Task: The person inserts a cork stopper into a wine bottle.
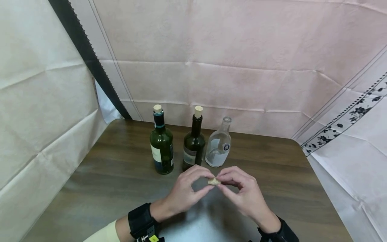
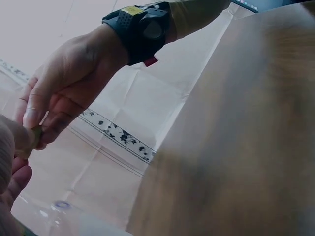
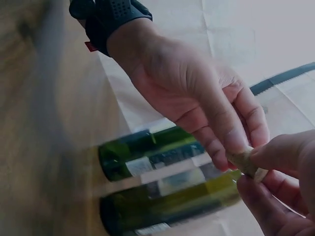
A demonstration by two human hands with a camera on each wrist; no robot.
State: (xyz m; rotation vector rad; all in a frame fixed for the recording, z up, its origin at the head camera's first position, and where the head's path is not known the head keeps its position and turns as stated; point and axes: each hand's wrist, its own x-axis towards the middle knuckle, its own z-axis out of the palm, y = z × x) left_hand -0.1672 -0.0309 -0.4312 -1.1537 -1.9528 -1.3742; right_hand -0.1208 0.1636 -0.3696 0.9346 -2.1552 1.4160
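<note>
A small pale cork (image 1: 214,181) is pinched at its two ends between the hands, above the table. My left hand (image 1: 184,191) grips one end with thumb and fingers. The other end sits between the thumb and fingers of my right hand (image 1: 243,190). In the right wrist view the cork (image 3: 243,162) lies tilted between both sets of fingertips. Just beyond the hands stand a dark wine bottle (image 1: 193,143) with a cork in its neck and a clear glass bottle (image 1: 219,148) whose mouth has no cork. Farther left is a green bottle (image 1: 163,143), also corked.
All three bottles stand upright near the far edge of the brown wooden table (image 1: 109,168). Behind and beside it hang creased pale sheets (image 1: 242,67), one with a black floral border (image 1: 341,124). Both wrists wear black straps.
</note>
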